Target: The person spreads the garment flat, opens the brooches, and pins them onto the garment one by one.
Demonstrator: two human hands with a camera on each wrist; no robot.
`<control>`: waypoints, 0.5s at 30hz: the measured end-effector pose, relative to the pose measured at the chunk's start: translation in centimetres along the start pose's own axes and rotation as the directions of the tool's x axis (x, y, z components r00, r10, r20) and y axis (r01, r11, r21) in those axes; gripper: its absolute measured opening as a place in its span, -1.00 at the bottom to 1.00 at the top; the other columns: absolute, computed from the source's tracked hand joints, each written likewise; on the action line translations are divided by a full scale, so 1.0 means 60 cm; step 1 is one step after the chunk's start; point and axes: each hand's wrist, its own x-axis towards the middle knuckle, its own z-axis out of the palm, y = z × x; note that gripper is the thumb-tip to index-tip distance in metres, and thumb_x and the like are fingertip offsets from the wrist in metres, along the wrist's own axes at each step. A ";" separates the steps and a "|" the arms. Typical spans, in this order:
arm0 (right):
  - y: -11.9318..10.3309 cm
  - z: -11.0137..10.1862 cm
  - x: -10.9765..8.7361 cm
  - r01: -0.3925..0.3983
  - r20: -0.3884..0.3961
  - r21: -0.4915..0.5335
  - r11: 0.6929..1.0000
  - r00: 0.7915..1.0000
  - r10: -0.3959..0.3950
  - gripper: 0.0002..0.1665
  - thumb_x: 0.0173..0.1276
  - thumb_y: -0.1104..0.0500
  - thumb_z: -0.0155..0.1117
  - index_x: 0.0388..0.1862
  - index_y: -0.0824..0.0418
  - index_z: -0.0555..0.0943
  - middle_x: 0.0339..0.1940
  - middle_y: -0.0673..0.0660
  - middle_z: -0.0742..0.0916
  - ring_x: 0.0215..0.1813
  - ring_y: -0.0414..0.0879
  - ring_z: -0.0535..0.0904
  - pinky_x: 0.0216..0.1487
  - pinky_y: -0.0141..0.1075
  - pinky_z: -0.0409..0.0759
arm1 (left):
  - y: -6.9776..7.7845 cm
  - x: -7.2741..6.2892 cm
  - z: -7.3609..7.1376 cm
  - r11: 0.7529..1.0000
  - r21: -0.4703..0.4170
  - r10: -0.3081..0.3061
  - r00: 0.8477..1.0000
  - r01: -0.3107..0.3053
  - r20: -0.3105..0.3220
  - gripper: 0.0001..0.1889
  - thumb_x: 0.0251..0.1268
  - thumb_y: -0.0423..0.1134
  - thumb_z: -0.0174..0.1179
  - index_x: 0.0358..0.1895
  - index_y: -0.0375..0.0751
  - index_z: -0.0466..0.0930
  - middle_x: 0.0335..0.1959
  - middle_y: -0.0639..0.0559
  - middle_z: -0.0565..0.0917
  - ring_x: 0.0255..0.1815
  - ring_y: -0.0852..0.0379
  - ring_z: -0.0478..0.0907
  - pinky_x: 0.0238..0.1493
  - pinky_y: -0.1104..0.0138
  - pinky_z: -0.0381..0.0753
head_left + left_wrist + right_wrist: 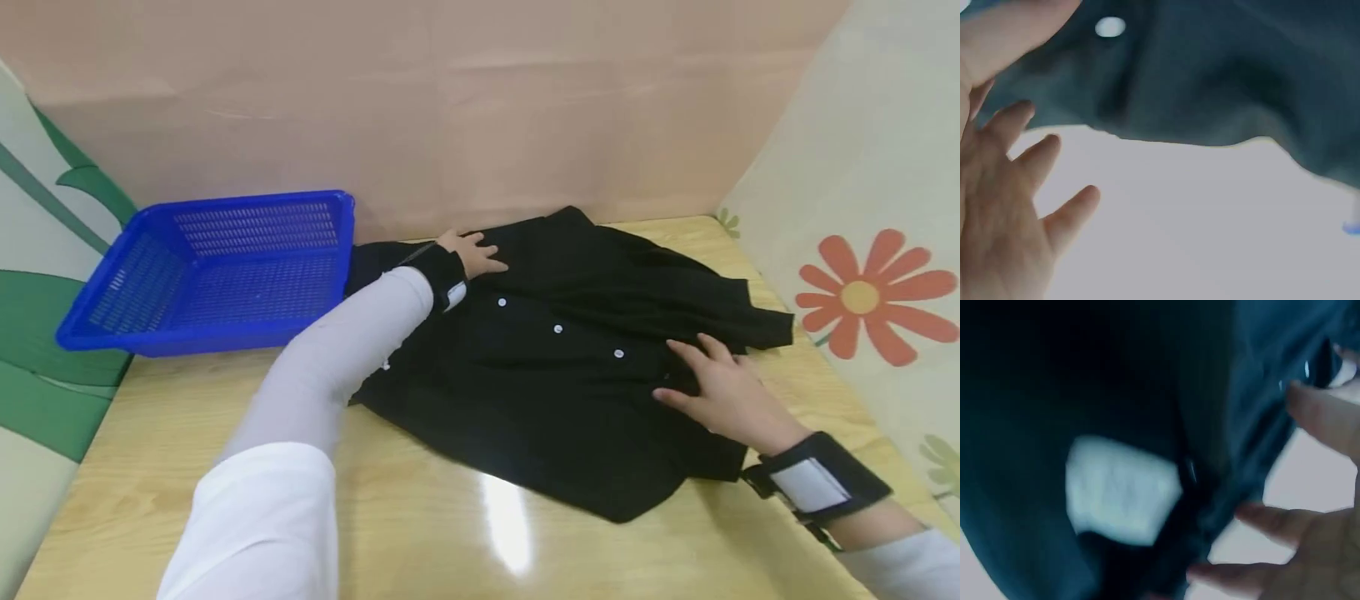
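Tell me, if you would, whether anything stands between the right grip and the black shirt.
Nothing visible does. The right grip is spread over the right end of the black shirt, with no object between, though contact is hard to judge. The blue basket stands by the opposite end, out of that path.

Black shirt (510, 392), laid out front up
From here I see it spread on the table (405, 525), slightly rumpled, white buttons (558, 329) running aslant along its front.
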 end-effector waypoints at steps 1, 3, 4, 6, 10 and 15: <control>-0.010 0.008 -0.002 -0.035 0.068 0.011 0.999 0.997 0.034 0.07 0.27 -0.26 0.34 0.53 0.31 0.18 0.45 0.69 0.16 0.34 0.75 0.12 0.22 0.53 0.12 | -0.005 0.012 0.015 0.999 0.035 -0.006 0.998 0.004 0.062 -0.25 0.54 -0.18 0.02 0.59 0.41 -0.17 0.65 0.12 0.00 0.66 -0.07 -0.08 0.56 -0.06 0.08; -0.020 0.024 -0.007 -0.086 0.193 0.059 0.995 0.978 0.073 0.25 0.24 -0.36 0.31 0.61 0.23 -0.06 0.49 0.72 -0.08 0.33 0.88 -0.13 0.20 0.63 -0.03 | -0.016 0.038 0.050 0.997 0.064 -0.051 0.991 0.044 0.122 -0.24 0.53 -0.04 -0.01 0.59 0.45 -0.27 0.63 0.13 0.05 0.62 -0.06 0.06 0.49 -0.10 0.21; -0.021 0.029 -0.008 -0.106 0.237 0.071 0.992 0.968 0.086 0.31 0.22 -0.39 0.30 0.63 0.19 -0.14 0.49 0.73 -0.14 0.30 0.92 -0.23 0.17 0.66 -0.07 | -0.022 0.053 0.068 0.996 0.065 -0.072 0.990 0.065 0.118 -0.23 0.50 -0.01 0.01 0.59 0.46 -0.26 0.61 0.11 0.13 0.56 -0.08 0.19 0.40 -0.09 0.33; -0.018 0.035 -0.006 -0.130 0.299 0.083 0.988 0.949 0.100 0.36 0.18 -0.42 0.31 0.64 0.13 -0.23 0.48 0.71 -0.22 0.27 0.94 -0.34 0.11 0.70 -0.14 | -0.034 0.075 0.097 0.993 0.048 -0.111 0.988 0.106 0.111 -0.22 0.46 0.03 0.02 0.59 0.44 -0.23 0.57 0.08 0.23 0.45 -0.07 0.35 0.26 -0.09 0.47; -0.003 0.031 0.015 -0.122 0.338 0.071 0.990 0.937 0.091 0.42 0.11 -0.46 0.33 0.64 0.11 -0.23 0.47 0.73 -0.26 0.22 0.96 -0.42 0.06 0.74 -0.23 | -0.053 0.064 0.104 0.986 -0.062 -0.145 0.975 0.158 0.170 -0.26 0.53 -0.08 -0.07 0.60 0.39 -0.26 0.62 0.04 0.11 0.47 -0.10 0.32 0.22 -0.10 0.48; 0.024 0.013 0.039 -0.122 0.379 0.071 0.990 0.921 0.086 0.47 0.07 -0.48 0.34 0.64 0.09 -0.29 0.46 0.71 -0.33 0.21 0.94 -0.50 0.07 0.72 -0.27 | -0.095 0.099 0.137 0.870 -0.366 -0.252 0.935 0.332 0.249 -0.36 0.57 0.17 -0.24 0.61 0.13 -0.04 0.61 -0.06 0.13 0.55 -0.08 0.21 0.43 -0.01 0.33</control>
